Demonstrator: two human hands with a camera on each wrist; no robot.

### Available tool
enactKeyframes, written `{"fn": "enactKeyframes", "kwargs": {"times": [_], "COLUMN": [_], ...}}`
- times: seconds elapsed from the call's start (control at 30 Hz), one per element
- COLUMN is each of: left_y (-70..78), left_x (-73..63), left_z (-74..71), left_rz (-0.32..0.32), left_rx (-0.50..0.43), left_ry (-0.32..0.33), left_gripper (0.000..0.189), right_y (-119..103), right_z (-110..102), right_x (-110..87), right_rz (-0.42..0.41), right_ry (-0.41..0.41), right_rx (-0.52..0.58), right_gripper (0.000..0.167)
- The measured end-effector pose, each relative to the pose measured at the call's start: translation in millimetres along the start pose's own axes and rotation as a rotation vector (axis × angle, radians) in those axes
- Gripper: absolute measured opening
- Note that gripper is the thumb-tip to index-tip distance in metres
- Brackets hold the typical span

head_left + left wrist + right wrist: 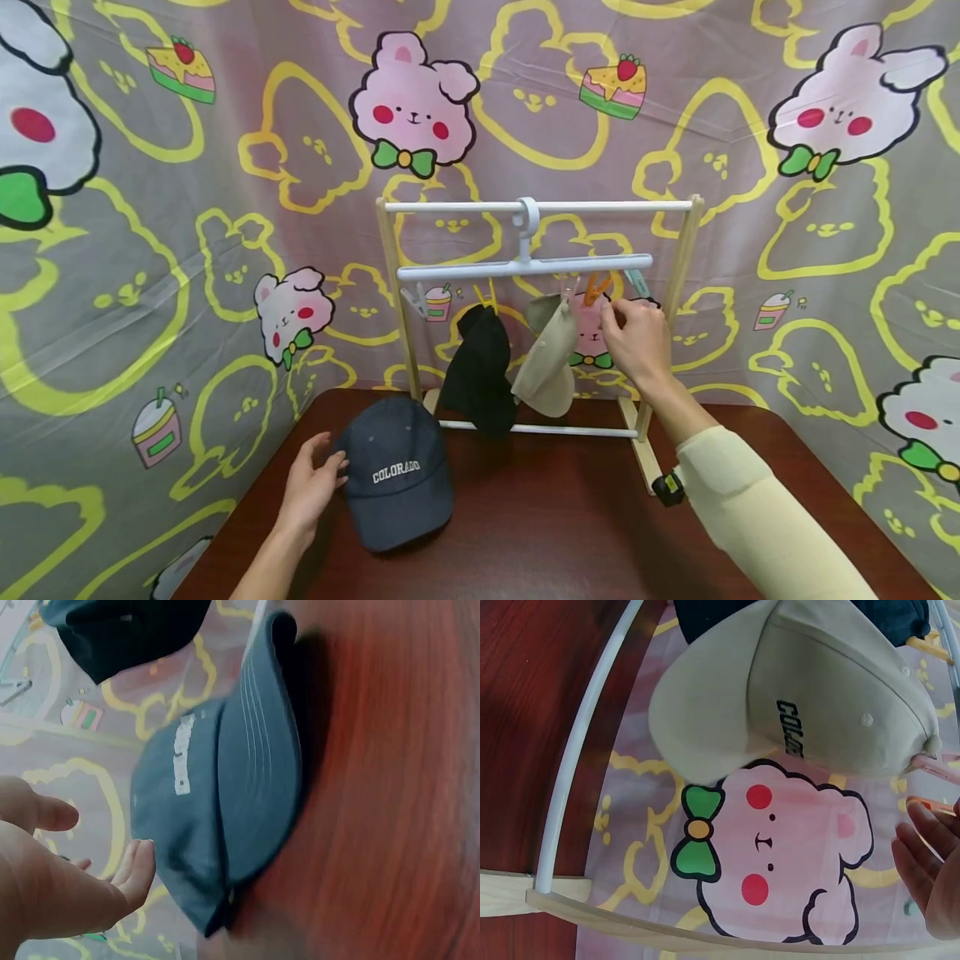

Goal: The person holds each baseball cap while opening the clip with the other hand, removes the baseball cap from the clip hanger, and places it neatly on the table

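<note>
A navy baseball cap [397, 475] marked COLORADO rests on the table at left. My left hand [309, 487] is at its left side, fingertips against or very close to the crown; in the left wrist view the fingers [133, 874] are loosely extended. Above the table my right hand [639, 340] is raised, thumb and fingers bent beside an orange clip [596, 287]. The right wrist view shows fingers right at this orange clip [930, 804], but whether they pinch it is unclear. A beige cap [551, 367] hangs from a pink clip [567, 290] just left of it.
A white hanger [525, 266] hooks over the white top bar [450, 206] of a wooden rack. On it, a yellow clip [486, 293] holds a black cap [480, 367]. White [413, 298] and teal [637, 282] clips hang at its ends. Patterned curtain surrounds the brown table [540, 517].
</note>
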State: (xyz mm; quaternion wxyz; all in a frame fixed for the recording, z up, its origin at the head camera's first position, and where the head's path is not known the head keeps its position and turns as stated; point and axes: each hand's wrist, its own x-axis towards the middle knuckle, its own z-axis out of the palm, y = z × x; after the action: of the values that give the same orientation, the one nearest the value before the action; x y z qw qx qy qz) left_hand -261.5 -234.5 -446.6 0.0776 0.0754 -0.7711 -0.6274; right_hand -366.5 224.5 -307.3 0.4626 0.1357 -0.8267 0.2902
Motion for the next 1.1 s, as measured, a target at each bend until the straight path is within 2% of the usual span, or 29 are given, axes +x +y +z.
{"fn": "enactKeyframes", "kwargs": {"times": [0.23,0.43,0.63,0.87,1.0,1.1], "left_y": [21.9,37.4,49.3,60.1,65.5,69.2], "left_x": [-8.7,-15.8,-19.9,-20.1,-22.1,-23.9], "left_z": [22.1,42.0,62.5,85.4,97.4,105.8], "left_rz": [0.102,0.218,0.329,0.434,0.469,0.472], "left_rx": [-0.013,0.011,0.034,0.091,0.084,0.073], "left_ry": [-0.009,-0.063,-0.109,-0.155,-0.191,-0.227], "left_gripper": [0.038,0.028,0.023,0.026,0.027,0.028], "right_y": [1.8,1.6,0.7,-1.8,-4.1,-6.1], "right_z": [-2.2,-4.2,-5.3,-5.0,-5.2,-5.1], "right_x": [0.2,-1.7,-2.6,-1.5,-1.0,-0.6], "right_rz": [-0.014,-0.027,-0.022,-0.047,-0.051,-0.052], "right_ry": [-0.028,-0.078,-0.138,-0.155,-0.163,-0.167], "right_rx": [0.004,0.024,0.036,0.033,0.045,0.049], "right_gripper": [0.037,0.030,0.030,0.024,0.025,0.025]}}
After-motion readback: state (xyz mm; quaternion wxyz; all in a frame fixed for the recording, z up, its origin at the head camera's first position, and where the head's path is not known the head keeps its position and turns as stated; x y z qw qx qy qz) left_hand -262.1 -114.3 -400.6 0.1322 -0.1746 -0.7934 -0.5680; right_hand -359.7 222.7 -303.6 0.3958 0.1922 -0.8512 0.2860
